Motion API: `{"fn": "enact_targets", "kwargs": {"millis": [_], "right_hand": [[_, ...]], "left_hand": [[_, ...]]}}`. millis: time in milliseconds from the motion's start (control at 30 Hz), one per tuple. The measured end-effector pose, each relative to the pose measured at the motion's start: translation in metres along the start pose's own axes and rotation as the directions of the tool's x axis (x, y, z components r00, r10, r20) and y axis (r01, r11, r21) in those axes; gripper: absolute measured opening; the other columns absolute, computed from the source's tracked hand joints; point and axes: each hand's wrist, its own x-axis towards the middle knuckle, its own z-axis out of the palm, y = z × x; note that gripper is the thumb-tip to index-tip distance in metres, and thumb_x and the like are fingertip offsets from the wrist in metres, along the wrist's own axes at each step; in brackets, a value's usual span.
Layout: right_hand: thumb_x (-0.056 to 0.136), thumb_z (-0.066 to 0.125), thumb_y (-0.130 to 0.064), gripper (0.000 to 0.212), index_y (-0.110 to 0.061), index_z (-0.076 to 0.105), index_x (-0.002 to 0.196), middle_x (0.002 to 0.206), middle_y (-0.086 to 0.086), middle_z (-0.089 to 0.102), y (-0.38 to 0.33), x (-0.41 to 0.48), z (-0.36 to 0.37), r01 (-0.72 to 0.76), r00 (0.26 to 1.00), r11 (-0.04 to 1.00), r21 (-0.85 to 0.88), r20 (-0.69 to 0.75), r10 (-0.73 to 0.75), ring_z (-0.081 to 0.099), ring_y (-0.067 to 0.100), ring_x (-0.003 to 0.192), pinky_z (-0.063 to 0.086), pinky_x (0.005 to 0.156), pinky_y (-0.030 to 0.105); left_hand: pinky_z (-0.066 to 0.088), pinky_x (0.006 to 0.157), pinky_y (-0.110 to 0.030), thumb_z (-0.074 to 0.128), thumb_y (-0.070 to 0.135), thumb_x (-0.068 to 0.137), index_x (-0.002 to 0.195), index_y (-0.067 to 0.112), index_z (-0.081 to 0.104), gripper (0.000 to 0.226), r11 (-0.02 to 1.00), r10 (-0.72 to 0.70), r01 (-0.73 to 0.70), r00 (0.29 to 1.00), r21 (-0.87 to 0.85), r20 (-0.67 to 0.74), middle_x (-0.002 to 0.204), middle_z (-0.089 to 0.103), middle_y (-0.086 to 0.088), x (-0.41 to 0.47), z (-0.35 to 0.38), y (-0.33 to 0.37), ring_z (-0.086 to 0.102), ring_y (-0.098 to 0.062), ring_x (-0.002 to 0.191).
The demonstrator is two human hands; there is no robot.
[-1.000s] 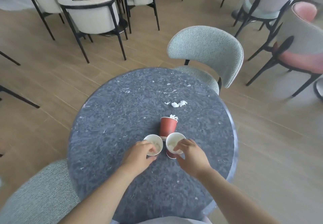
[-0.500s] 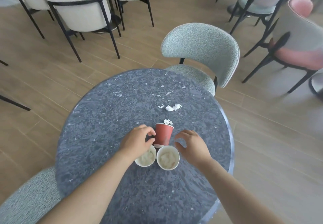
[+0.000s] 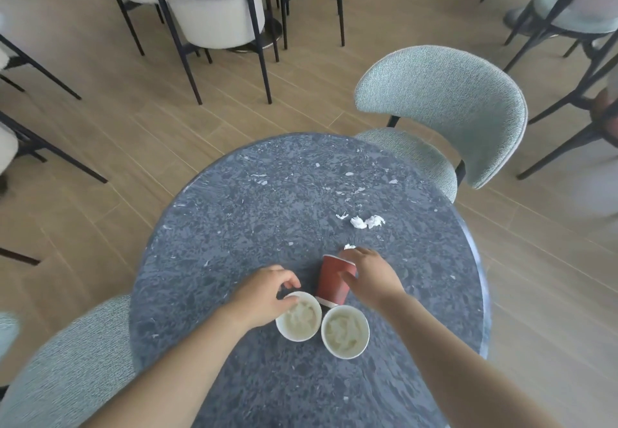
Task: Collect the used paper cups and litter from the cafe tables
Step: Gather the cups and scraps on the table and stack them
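Three paper cups stand close together on the round dark stone table (image 3: 234, 227). Two white-rimmed cups hold crumpled tissue: the left cup (image 3: 298, 316) and the right cup (image 3: 345, 331). Behind them is a red cup (image 3: 331, 282), tilted a little, with tissue poking out at its far rim. My right hand (image 3: 368, 277) grips the red cup from its right side, fingers over the rim. My left hand (image 3: 264, 294) pinches the far-left rim of the left white cup. Crumpled tissue scraps (image 3: 366, 222) lie farther back on the table.
A teal chair (image 3: 444, 110) is tucked in at the table's far right, and another teal seat (image 3: 67, 367) is at the near left. White chairs (image 3: 214, 16) with black legs stand beyond on the wooden floor. More chairs stand at the right.
My left hand left the red cup and came back to the left white cup's rim. My right hand reached forward and took hold of the red cup.
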Motion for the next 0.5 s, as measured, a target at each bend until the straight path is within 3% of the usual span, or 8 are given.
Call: {"fn": "enact_targets", "kwargs": {"millis": [267, 500], "right_hand": [[0.081, 0.059, -0.013, 0.016, -0.018, 0.065, 0.095, 0.101, 0.000, 0.065, -0.018, -0.019, -0.003, 0.105, 0.986, 0.990, 0.093, -0.137, -0.092, 0.056, 0.023, 0.095, 0.049, 0.072, 0.035], [0.085, 0.055, -0.014, 0.017, -0.019, 0.066, 0.098, 0.113, -0.003, 0.061, -0.019, -0.037, -0.002, 0.122, 0.990, 0.992, -0.002, -0.063, -0.122, 0.051, 0.020, 0.108, 0.048, 0.080, 0.032]], "left_hand": [[0.044, 0.065, -0.025, 0.060, 0.027, 0.082, 0.081, 0.031, 0.062, 0.005, 0.991, -0.104, 0.113, 0.988, 0.070, -0.112, 0.080, 0.058, 0.013, -0.008, -0.005, -0.003, 0.052, -0.007, 0.070], [0.033, 0.053, -0.016, 0.062, 0.022, 0.080, 0.079, 0.031, 0.062, 0.008, 0.990, -0.139, 0.130, 0.945, -0.049, -0.297, 0.074, 0.059, 0.014, -0.015, -0.040, 0.007, 0.053, -0.006, 0.069]]}}
